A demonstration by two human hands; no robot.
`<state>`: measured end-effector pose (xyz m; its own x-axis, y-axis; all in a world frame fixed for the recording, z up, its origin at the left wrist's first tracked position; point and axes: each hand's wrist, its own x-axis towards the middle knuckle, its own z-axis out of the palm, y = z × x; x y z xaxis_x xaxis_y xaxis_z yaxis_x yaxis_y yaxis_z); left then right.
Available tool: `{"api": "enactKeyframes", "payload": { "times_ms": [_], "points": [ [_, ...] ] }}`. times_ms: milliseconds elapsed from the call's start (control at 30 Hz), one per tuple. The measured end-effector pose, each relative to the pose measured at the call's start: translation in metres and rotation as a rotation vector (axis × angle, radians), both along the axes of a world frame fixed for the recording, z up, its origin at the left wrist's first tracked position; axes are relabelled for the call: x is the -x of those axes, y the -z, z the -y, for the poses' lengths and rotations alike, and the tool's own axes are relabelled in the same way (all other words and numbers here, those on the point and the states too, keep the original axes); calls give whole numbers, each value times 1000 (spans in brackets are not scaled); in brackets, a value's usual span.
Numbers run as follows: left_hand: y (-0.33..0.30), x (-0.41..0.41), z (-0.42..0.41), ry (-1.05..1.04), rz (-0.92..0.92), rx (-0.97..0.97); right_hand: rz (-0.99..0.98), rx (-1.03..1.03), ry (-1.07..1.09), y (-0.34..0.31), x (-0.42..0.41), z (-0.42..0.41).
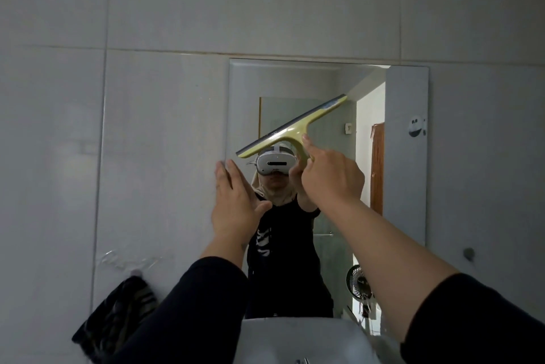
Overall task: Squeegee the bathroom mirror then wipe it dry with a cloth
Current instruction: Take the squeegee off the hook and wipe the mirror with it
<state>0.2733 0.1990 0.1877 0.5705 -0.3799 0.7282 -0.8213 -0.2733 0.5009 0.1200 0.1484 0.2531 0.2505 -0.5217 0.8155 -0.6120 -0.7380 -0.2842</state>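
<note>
A rectangular mirror (407,186) hangs on the grey tiled wall above the sink. My right hand (331,177) grips the handle of a yellow-green squeegee (295,127), with the index finger stretched along the handle. The blade is tilted, its right end higher, and lies against the glass near the mirror's middle. My left hand (236,204) is flat with fingers together, its fingertips at the mirror's left edge, holding nothing. A dark patterned cloth (118,316) hangs from a hook at the lower left.
A white sink (265,337) sits directly below the mirror. A sticker (416,126) is on the mirror's right side. A small round hook (468,254) is on the wall at the right. The mirror reflects a person, a doorway and a small fan.
</note>
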Motion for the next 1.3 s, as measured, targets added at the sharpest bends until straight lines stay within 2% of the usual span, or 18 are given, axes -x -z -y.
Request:
{"api": "enactKeyframes", "payload": {
  "times_ms": [233,533,767,1300],
  "points": [
    [8,13,2,-130,45,-54,-84,38,37,8,28,14],
    [20,34,12,-162,120,-124,-122,-24,175,19,77,46],
    [27,33,19,-156,156,-117,-43,-135,219,36,113,72],
    [28,31,20,-78,105,-79,289,-447,-7,79,88,40]
  ]
}}
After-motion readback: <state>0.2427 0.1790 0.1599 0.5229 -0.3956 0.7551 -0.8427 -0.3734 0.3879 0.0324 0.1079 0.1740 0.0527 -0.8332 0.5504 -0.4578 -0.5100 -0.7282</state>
